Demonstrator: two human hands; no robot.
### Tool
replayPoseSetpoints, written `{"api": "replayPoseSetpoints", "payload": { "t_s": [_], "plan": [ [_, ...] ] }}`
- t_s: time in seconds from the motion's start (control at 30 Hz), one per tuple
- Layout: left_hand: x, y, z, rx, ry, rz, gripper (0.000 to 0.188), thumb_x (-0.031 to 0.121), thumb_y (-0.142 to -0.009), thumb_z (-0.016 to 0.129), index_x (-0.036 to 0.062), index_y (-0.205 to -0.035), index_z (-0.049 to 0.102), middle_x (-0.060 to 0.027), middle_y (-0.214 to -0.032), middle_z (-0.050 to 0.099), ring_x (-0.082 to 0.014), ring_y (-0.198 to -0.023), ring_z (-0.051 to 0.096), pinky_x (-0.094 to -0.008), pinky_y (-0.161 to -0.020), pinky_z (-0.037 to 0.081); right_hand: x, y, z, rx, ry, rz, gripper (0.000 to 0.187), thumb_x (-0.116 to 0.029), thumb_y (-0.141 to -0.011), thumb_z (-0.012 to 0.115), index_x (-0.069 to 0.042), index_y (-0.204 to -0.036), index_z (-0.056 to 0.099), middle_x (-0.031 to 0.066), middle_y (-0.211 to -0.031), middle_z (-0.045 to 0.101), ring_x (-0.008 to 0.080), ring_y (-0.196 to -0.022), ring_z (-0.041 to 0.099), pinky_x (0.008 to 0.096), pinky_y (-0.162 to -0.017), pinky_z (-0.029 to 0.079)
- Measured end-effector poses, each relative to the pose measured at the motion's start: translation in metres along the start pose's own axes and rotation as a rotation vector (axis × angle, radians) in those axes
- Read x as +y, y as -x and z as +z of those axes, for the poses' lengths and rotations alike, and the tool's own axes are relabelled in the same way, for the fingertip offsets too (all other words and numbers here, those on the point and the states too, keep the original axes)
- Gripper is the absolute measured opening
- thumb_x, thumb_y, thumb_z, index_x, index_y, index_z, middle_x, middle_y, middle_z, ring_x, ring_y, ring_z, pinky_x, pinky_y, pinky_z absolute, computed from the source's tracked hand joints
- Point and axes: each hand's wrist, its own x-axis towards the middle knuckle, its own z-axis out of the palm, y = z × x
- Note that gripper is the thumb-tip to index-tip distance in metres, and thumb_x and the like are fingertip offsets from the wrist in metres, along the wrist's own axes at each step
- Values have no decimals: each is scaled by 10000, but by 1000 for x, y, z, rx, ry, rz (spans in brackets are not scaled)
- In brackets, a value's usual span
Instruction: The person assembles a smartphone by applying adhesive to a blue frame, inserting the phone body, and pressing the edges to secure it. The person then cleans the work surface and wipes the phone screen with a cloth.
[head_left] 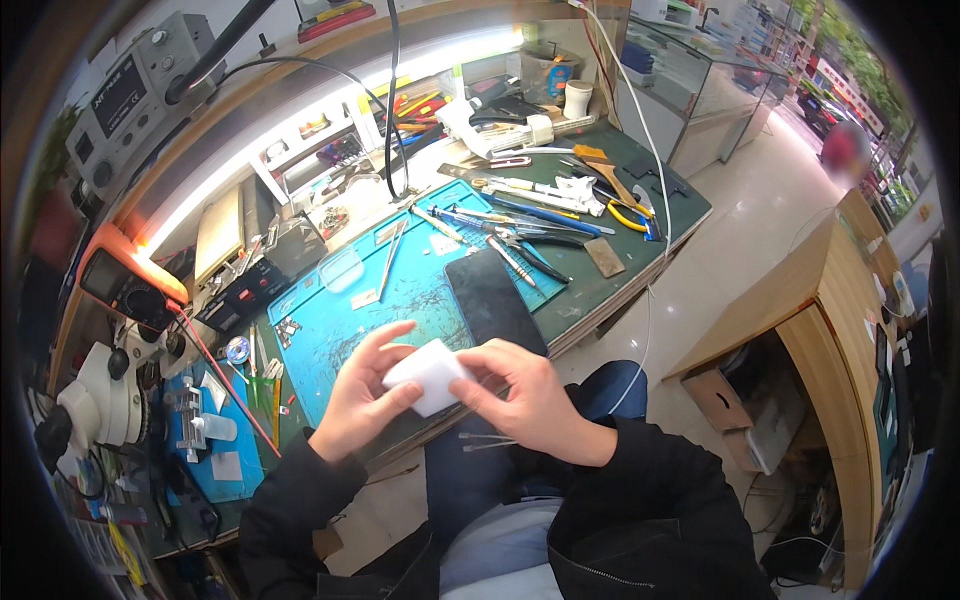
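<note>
Between my two hands is a small white block (430, 377) with flat sides and rounded edges, held above the front edge of the bench. My left hand (368, 388) grips its left side, thumb in front and one finger raised off it. On the right side, my right hand (515, 388) is closed on the same block with thumb and fingertips. Just beyond lies a dark phone (493, 305), flat on a blue work mat (345, 345). Below my right hand hang two thin pale strands (487, 441); I cannot tell what they belong to.
Pliers (540, 262), tweezers (391, 260), a brush (600, 165) and several screwdrivers lie at the back of the bench. An orange multimeter (125, 283) and a white microscope (100, 400) stand at the left. A white cable (655, 200) hangs along the bench's right edge. A wooden counter (800, 290) is farther right.
</note>
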Motion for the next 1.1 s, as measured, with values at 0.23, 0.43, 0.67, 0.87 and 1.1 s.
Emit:
{"api": "replayPoseSetpoints", "payload": {
  "t_s": [0.23,0.43,0.67,0.87,1.1],
  "plan": [
    [-12,4,-37,18,-162,40,538,29,-911,753,8,-1393,515,-91,-1237,654,-150,-1146,621,-300,-992,487,7,-10,24,-48,-83,-19,263,-165,-931,763,-1,-1124,692,114,-990,711,193,-858,740,310,-775,589],
    [-16,7,-33,43,15,149,426,-43,-894,724,31,-1263,523,-109,-1234,636,-192,-1174,615,-337,-999,501,0,-15,25,-67,35,-45,184,-114,-921,735,-14,-1070,695,101,-915,682,198,-822,737,317,-742,585],
    [-8,7,-24,54,-480,360,495,-56,-794,788,39,-1243,605,-112,-1125,683,-231,-1058,666,-350,-908,532,5,-16,31,16,301,-283,128,-79,-848,740,-59,-961,684,71,-884,668,239,-737,704,336,-650,567],
    [0,4,-17,114,-824,609,357,-53,-744,808,35,-1070,692,-130,-1048,702,-291,-947,694,-370,-824,559,2,-20,35,85,521,-492,183,-82,-816,756,-83,-985,687,56,-875,666,253,-739,688,353,-629,559],
    [-1,6,-18,185,-728,573,339,-79,-738,794,26,-1040,686,-133,-1027,704,-280,-934,705,-340,-778,568,-2,-22,38,86,504,-479,198,-130,-839,768,-86,-997,657,57,-884,645,250,-763,680,367,-639,550]
  ]
}}
